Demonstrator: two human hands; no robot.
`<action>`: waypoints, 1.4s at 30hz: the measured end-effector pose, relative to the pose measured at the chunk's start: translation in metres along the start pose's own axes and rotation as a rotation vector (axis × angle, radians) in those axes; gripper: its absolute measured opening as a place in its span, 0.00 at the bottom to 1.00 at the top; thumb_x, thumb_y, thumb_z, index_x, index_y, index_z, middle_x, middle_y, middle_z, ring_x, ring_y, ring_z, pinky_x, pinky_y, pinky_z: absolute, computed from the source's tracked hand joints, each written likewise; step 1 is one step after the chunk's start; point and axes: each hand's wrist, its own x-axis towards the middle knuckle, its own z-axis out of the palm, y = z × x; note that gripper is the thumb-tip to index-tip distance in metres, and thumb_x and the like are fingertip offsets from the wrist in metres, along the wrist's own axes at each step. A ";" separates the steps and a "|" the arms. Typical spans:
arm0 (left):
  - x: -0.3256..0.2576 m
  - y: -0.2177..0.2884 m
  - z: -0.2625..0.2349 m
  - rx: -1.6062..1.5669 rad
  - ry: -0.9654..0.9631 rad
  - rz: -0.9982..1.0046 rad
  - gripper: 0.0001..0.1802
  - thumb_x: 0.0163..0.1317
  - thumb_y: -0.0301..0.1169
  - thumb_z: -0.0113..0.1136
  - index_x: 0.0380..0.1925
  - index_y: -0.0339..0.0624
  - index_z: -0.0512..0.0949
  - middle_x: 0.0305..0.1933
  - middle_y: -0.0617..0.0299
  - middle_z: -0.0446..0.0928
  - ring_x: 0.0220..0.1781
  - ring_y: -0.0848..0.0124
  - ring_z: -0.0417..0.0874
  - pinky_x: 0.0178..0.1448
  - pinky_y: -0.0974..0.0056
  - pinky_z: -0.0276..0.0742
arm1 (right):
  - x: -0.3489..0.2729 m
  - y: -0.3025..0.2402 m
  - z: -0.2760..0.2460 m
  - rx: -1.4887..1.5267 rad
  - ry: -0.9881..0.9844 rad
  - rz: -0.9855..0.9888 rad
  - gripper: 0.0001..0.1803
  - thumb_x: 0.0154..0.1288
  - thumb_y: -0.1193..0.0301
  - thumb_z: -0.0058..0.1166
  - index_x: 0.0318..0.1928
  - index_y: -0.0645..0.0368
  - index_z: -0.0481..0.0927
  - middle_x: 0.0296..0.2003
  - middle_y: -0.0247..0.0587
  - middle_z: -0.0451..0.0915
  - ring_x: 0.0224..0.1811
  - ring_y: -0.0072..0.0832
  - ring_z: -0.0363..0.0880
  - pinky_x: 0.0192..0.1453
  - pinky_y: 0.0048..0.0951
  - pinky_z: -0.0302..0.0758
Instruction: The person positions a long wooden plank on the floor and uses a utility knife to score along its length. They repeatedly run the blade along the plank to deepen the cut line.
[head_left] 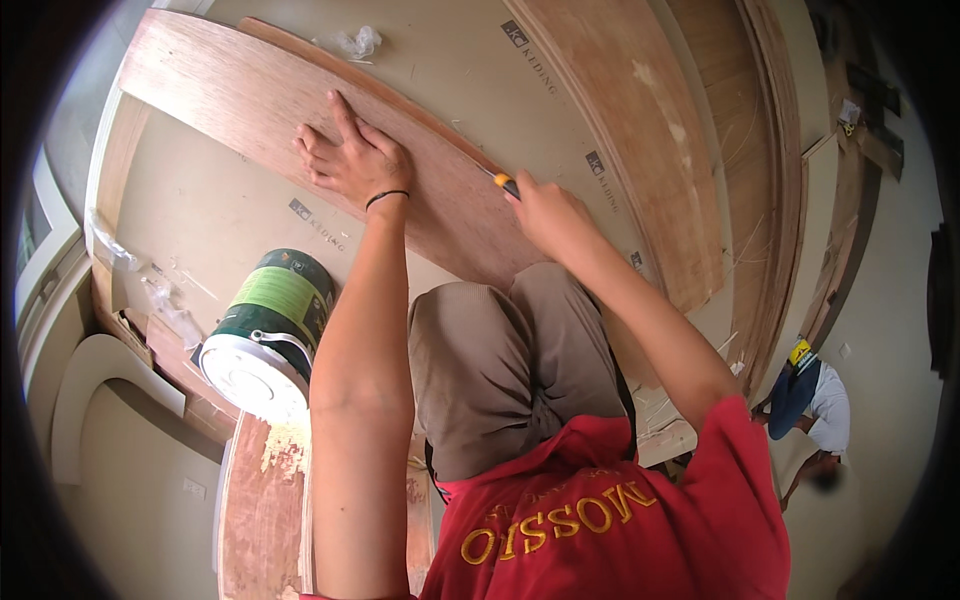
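Note:
A long reddish-brown wooden board (230, 85) slants from the far left down toward my knees. My left hand (356, 158) presses on its upper face, index finger stretched out and the other fingers partly bent, holding nothing. At the board's right edge, my right hand (552, 212) is closed around a yellow-and-black-handled tool (503, 182). A thin shaft or blade runs from that handle along the edge, pointing away from me; its exact kind is too small to tell. Another strip of wood (300, 45) shows just beyond the board's far edge.
A green bucket with a white lid (255, 370) lies left of my left forearm. Curved wooden panels (650, 130) lie to the right. Crumpled clear plastic (360, 42) is at the far side. Another person (825, 405) is at the right.

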 end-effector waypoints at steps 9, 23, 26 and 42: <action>-0.001 -0.001 -0.002 0.019 -0.009 -0.012 0.28 0.70 0.40 0.44 0.71 0.69 0.64 0.74 0.40 0.52 0.77 0.45 0.46 0.73 0.36 0.43 | -0.082 0.086 0.033 -0.119 -0.011 0.077 0.16 0.75 0.61 0.44 0.48 0.64 0.69 0.30 0.62 0.81 0.35 0.60 0.81 0.39 0.56 0.76; 0.000 0.003 -0.004 0.097 -0.076 -0.033 0.30 0.70 0.36 0.45 0.72 0.67 0.61 0.76 0.39 0.49 0.78 0.43 0.45 0.71 0.34 0.46 | 0.066 -0.059 -0.016 0.170 0.264 -0.274 0.13 0.73 0.63 0.46 0.44 0.61 0.67 0.25 0.59 0.80 0.30 0.60 0.80 0.33 0.57 0.73; 0.000 0.001 -0.003 0.102 -0.068 -0.037 0.30 0.69 0.36 0.45 0.73 0.66 0.60 0.76 0.39 0.49 0.78 0.43 0.45 0.71 0.34 0.46 | 0.080 -0.074 -0.019 0.140 0.221 -0.280 0.13 0.72 0.63 0.47 0.44 0.61 0.68 0.26 0.58 0.81 0.32 0.59 0.81 0.34 0.57 0.75; -0.002 0.005 -0.006 0.107 -0.070 -0.047 0.31 0.68 0.36 0.46 0.72 0.67 0.61 0.75 0.37 0.50 0.77 0.42 0.46 0.71 0.35 0.45 | 0.088 -0.086 -0.023 0.098 0.196 -0.281 0.12 0.71 0.66 0.48 0.43 0.64 0.72 0.31 0.60 0.83 0.38 0.55 0.84 0.42 0.51 0.81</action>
